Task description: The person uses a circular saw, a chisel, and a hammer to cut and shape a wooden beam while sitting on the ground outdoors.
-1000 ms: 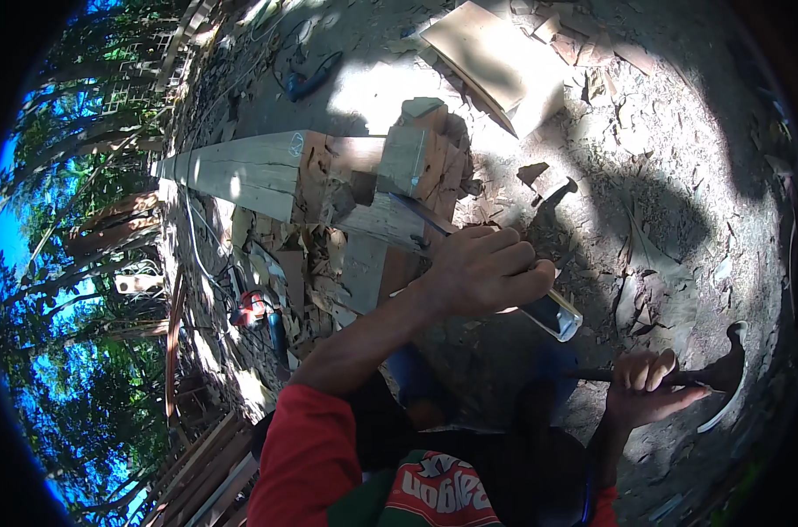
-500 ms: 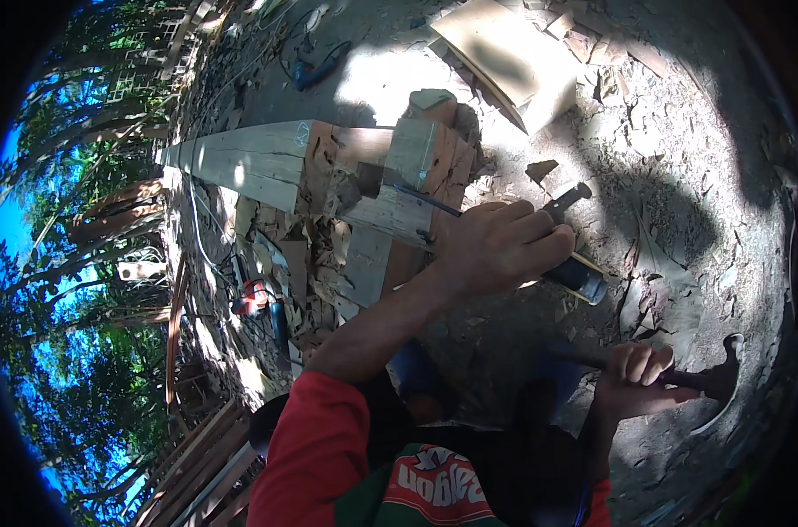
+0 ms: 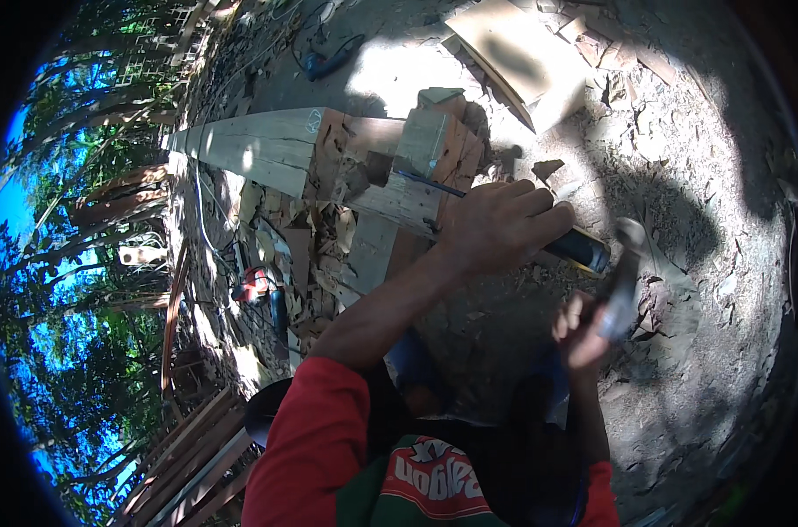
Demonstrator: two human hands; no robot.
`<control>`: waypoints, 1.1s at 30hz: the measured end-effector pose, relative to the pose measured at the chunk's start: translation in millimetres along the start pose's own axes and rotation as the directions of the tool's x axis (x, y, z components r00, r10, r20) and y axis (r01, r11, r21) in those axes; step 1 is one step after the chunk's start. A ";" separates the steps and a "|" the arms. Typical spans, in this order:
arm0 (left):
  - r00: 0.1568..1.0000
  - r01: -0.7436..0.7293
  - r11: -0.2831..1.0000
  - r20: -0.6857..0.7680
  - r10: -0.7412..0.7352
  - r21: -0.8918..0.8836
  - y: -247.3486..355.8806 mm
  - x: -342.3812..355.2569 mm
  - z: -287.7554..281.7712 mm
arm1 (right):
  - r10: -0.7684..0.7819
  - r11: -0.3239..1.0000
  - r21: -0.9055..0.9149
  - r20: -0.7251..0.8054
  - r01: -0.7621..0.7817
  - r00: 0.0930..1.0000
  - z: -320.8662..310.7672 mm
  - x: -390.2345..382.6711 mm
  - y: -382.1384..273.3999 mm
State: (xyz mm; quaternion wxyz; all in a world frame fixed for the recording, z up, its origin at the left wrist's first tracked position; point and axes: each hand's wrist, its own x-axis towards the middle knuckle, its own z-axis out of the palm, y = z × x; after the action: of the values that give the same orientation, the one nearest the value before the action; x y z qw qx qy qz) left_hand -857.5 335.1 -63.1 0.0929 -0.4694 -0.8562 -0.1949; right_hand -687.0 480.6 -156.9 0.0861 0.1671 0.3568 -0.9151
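Note:
My left hand (image 3: 507, 227) is closed around a chisel (image 3: 585, 249) with a black and yellow handle. Its thin blade slants left over a notched timber beam (image 3: 263, 147), the tip at the edge of a cut recess. Whether the tip bites into the wood I cannot tell. In my right hand (image 3: 580, 332), fingers wrapped round its handle, is a hammer (image 3: 625, 279), blurred by motion. The hammer's head is up close to the butt of the chisel handle, with a small gap visible between them.
Under the beam lies another timber block (image 3: 373, 250) among wood chips. A blue corded power tool (image 3: 327, 63) is beyond it, and a red tool (image 3: 254, 283) to the left. Flat boards (image 3: 517, 57) lie at the far right. Stacked planks (image 3: 184, 457) fill the lower left.
My right hand has swung the hammer leftward and up, from low on the right to beside the chisel's butt. My left hand keeps its grip on the chisel, almost unmoved.

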 end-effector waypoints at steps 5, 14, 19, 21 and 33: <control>0.998 0.003 0.999 -0.057 -0.001 0.045 -9.9 -13.7 -3.4 | -0.016 0.982 0.188 -0.064 0.027 0.998 14.0 1.8 -31.7; 0.996 0.081 0.996 0.037 -0.082 0.036 -38.5 -53.9 -23.3 | 0.121 0.934 -0.339 0.009 -0.110 0.993 42.2 18.8 -9.8; 0.992 -0.124 0.992 0.002 0.124 -0.029 34.0 -52.7 -38.0 | -0.012 0.979 0.200 -0.063 0.025 0.998 -9.0 -12.4 -19.9; 0.984 -0.175 0.984 -0.024 0.174 -0.042 50.8 -49.1 -30.6 | -0.046 0.971 0.233 -0.021 0.050 0.999 -18.1 -17.2 -39.7; 0.977 -0.165 0.986 -0.136 0.164 0.006 20.9 -30.7 -7.7 | -0.052 0.945 0.280 -0.380 0.169 0.924 -24.1 -40.2 -53.3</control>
State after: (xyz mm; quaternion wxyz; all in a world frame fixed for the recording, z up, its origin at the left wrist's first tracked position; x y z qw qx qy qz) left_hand -823.5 318.4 -61.5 0.1658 -0.5245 -0.8055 -0.2205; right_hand -658.5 537.5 -125.4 -0.0615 0.3259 0.2288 -0.9152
